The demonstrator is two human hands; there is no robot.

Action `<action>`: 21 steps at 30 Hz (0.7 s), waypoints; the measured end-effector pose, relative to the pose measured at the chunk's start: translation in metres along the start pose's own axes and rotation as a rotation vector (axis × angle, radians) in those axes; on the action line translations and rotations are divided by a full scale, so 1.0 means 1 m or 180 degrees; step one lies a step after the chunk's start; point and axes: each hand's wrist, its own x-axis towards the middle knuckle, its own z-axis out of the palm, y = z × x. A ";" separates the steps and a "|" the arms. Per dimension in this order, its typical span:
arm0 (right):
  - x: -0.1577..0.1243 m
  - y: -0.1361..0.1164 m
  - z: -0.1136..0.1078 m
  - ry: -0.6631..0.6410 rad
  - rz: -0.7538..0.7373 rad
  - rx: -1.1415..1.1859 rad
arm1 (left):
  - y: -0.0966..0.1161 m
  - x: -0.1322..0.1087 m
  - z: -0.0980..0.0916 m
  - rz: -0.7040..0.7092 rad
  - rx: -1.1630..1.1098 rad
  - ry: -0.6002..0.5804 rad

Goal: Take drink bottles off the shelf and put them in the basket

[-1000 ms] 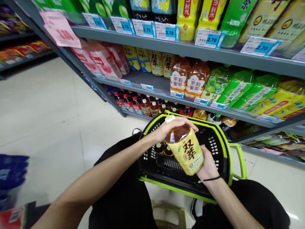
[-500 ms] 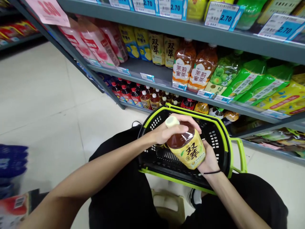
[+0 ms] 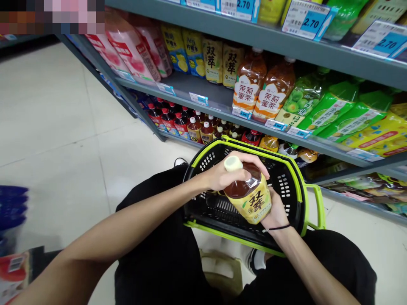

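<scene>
Between both hands I hold a bottle of brown drink (image 3: 252, 201) with a cream cap and a yellow label, tilted with its cap towards the upper left. My left hand (image 3: 224, 173) is closed around the neck and shoulder, thumb across the front. Around the lower part and base, my right hand (image 3: 276, 212) supports it; some of its fingers are hidden behind the bottle. Below the bottle is a black shopping basket (image 3: 222, 214) with a lime-green rim, between my knees. Part of another bottle shows inside it beneath my left wrist, mostly hidden.
A grey shelf unit (image 3: 178, 89) stands ahead, with pink bottle packs (image 3: 133, 55), jasmine tea bottles (image 3: 243, 84) and green packs (image 3: 327, 106). Several red-capped bottles (image 3: 167, 118) fill the bottom shelf. A small stool (image 3: 222, 271) is under the basket. Blue packs (image 3: 12, 207) lie at the left.
The view has shifted slightly, so the shelves appear a little further right. Both hands keep the same grip on the bottle, which has barely moved over the basket.
</scene>
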 end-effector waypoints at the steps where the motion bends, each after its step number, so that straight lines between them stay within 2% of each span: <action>1: -0.001 0.000 0.001 0.0027 0.0027 -0.0019 | 0.000 0.000 -0.001 -0.0001 -0.0009 -0.0004; 7: -0.003 0.006 0.000 0.0211 -0.0063 0.0209 | -0.002 0.000 -0.001 0.0019 -0.0035 -0.0160; 10: 0.001 0.011 -0.005 0.0248 -0.0106 0.0091 | -0.004 0.000 0.001 -0.0024 0.0002 -0.0095; 16: 0.003 0.011 -0.003 0.0011 -0.0013 0.0439 | -0.007 0.001 -0.002 0.0012 0.0048 -0.0105; 21: 0.004 0.012 -0.002 -0.0010 0.0057 0.0664 | -0.009 0.002 -0.004 0.0116 0.0121 -0.0096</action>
